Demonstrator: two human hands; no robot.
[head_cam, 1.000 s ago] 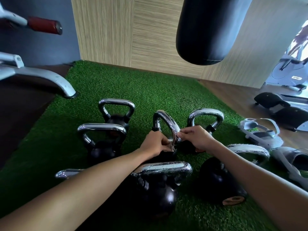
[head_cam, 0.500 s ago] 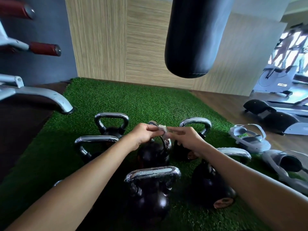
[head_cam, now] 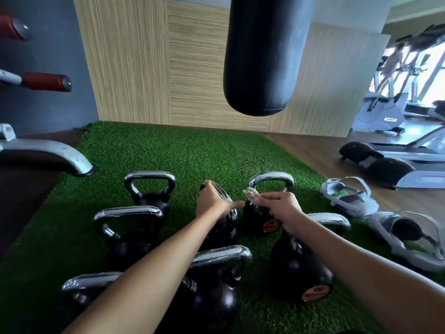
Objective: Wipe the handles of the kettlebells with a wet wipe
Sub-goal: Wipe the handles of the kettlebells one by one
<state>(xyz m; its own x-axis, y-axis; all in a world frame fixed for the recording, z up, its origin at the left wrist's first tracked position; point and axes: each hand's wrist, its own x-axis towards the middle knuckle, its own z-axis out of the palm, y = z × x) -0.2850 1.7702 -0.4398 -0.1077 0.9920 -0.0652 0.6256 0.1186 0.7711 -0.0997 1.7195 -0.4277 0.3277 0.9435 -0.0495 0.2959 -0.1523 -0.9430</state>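
Several black kettlebells with chrome handles stand on green turf. My left hand grips the handle of the middle kettlebell from above, thumb stretched to the right. My right hand pinches a crumpled white wet wipe, held just right of that handle and in front of the back right kettlebell. A small gap separates the wipe from my left thumb. Other kettlebells sit at the back left, left, front middle and front right.
A black punching bag hangs above the far turf. Two grey sandals lie at the turf's right edge. A grey machine leg reaches in from the left. Treadmills stand on the wooden floor at the right.
My right hand has pulled the wipe off the middle handle and moved it right. My left hand keeps hold of that handle. The view has tilted up slightly.
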